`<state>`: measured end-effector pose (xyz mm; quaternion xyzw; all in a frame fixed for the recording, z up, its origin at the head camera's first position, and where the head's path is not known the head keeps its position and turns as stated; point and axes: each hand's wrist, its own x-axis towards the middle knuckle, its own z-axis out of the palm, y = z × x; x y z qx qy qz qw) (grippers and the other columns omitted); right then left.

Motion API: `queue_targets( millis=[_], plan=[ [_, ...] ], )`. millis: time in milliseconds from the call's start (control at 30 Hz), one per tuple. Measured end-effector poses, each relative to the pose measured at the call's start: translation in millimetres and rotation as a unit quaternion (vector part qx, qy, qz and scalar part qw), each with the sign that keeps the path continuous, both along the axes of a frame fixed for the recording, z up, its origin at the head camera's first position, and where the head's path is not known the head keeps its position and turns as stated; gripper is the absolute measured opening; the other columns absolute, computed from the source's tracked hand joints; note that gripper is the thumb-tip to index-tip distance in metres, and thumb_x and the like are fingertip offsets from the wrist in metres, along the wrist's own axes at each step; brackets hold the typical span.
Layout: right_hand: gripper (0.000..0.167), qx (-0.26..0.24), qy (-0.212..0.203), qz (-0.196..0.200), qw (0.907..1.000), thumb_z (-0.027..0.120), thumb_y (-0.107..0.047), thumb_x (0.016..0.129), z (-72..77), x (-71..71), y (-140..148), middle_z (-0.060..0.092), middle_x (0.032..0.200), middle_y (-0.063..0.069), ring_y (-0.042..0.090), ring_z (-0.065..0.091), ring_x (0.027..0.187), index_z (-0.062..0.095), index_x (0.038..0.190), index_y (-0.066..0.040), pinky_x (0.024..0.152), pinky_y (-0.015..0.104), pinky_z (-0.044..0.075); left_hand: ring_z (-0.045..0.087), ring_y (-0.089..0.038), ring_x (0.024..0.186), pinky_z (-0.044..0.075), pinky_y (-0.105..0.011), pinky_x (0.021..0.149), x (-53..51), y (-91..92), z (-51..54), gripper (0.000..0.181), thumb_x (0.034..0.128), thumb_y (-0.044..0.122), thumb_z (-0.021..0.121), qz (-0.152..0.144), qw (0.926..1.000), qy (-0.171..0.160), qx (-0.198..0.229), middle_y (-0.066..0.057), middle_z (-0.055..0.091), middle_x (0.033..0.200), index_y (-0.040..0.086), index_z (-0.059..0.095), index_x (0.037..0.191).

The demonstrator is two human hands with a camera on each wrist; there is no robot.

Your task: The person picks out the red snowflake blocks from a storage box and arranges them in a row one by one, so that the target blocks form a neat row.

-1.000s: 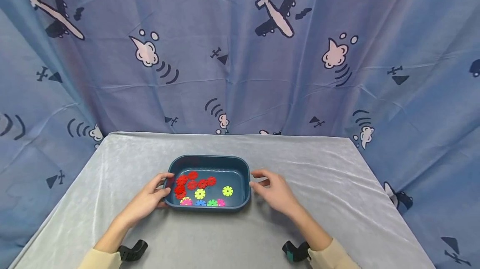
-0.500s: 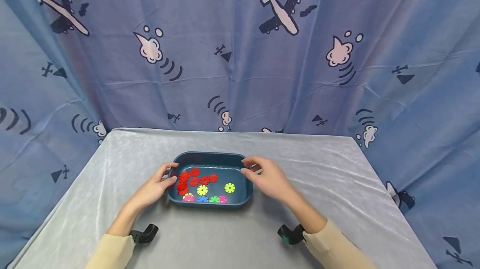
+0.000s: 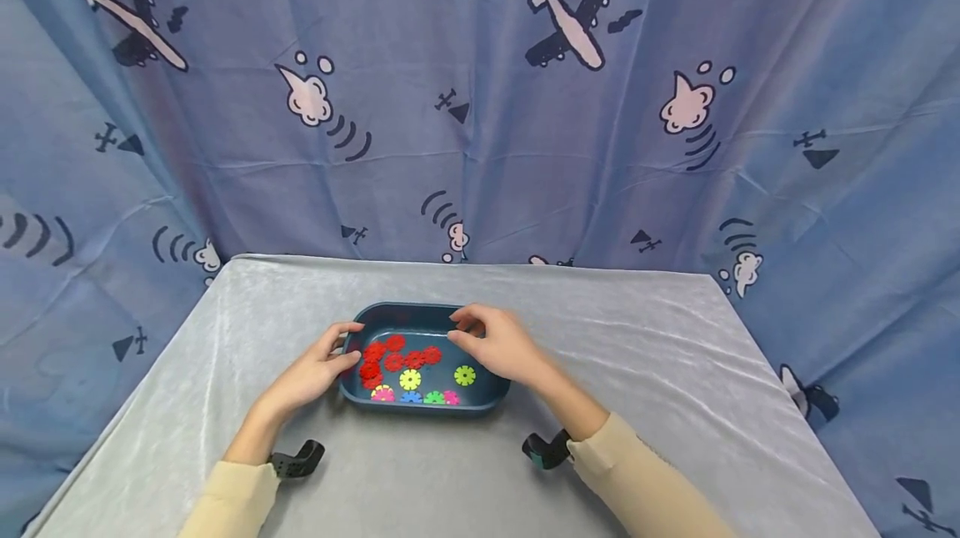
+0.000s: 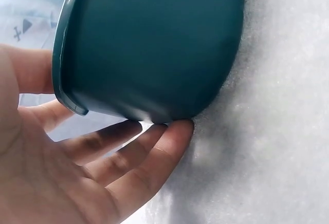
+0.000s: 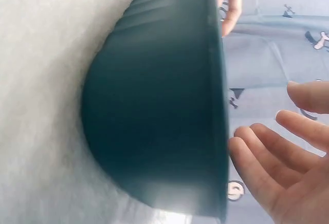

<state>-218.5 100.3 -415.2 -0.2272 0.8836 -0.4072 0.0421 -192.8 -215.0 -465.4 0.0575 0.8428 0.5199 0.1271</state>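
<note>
The dark teal tub point(image 3: 427, 410) sits on the cloth-covered bench point(image 3: 660, 354). The left hand point(image 3: 313, 369) grips its left end — some fingers over the rim, others on the outside wall. The right hand point(image 3: 501, 344) is over the right end, fingers loosely bent — holding nothing. Inside are red snowflake discs point(image 3: 394, 362), yellow discs point(image 3: 416, 379), pink discs point(image 3: 382, 394), a blue disc point(image 3: 411, 397) and a green disc point(image 3: 434, 398).

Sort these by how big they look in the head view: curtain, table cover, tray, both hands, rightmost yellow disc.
Curtain
Table cover
Tray
Left hand and right hand: too alike to rank
Rightmost yellow disc
</note>
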Motion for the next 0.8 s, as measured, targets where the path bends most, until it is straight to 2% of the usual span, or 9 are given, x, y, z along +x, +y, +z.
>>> queue_targets(
  millis=[333, 500, 667, 800],
  plan=[
    [0.033, 0.041, -0.031, 0.017, 0.9985, 0.069, -0.024, 0.098, -15.4, -20.3, -25.3, 0.069, 0.107, 0.004, 0.018, 0.061, 0.093, 0.068, 0.126, -0.005, 0.081, 0.035, 0.051, 0.046, -0.044, 0.134, 0.044, -0.050, 0.101, -1.2, 1.0, 1.0, 0.048, 0.1057, 0.019, 0.055, 0.001, 1.0000, -0.001, 0.003, -0.029, 0.035, 0.153, 0.012, 0.039, 0.151],
    [0.031, 0.073, -0.042, 0.025, 0.9962, 0.070, -0.022, 0.097, -24.2, -29.0, -35.7, 0.069, 0.106, 0.005, 0.019, 0.062, 0.092, 0.068, 0.124, -0.006, 0.078, 0.036, 0.053, 0.046, -0.045, 0.135, 0.043, -0.053, 0.104, -2.2, 1.6, 1.1, 0.049, 0.1057, 0.020, 0.055, 0.001, 1.0000, 0.002, -0.005, -0.029, 0.035, 0.154, 0.012, 0.039, 0.151],
    [0.032, 0.108, -0.041, 0.033, 0.9927, 0.074, -0.021, 0.095, -33.6, -32.3, -43.0, 0.069, 0.105, 0.008, 0.020, 0.063, 0.091, 0.069, 0.122, -0.006, 0.080, 0.038, 0.053, 0.045, -0.045, 0.135, 0.041, -0.055, 0.106, -1.0, 0.0, -0.2, 0.050, 0.1055, 0.020, 0.055, 0.001, 1.0000, 0.001, -0.003, -0.029, 0.035, 0.154, 0.012, 0.038, 0.151],
    [0.032, 0.140, -0.025, 0.031, 0.9894, 0.077, -0.021, 0.093, -41.4, -31.6, -46.2, 0.067, 0.100, 0.006, 0.018, 0.061, 0.087, 0.069, 0.121, -0.007, 0.079, 0.037, 0.053, 0.044, -0.045, 0.136, 0.040, -0.056, 0.107, -0.2, -0.5, -0.2, 0.050, 0.1051, 0.021, 0.056, -0.002, 1.0000, 0.003, -0.003, -0.029, 0.035, 0.153, 0.013, 0.038, 0.151]
  ],
)
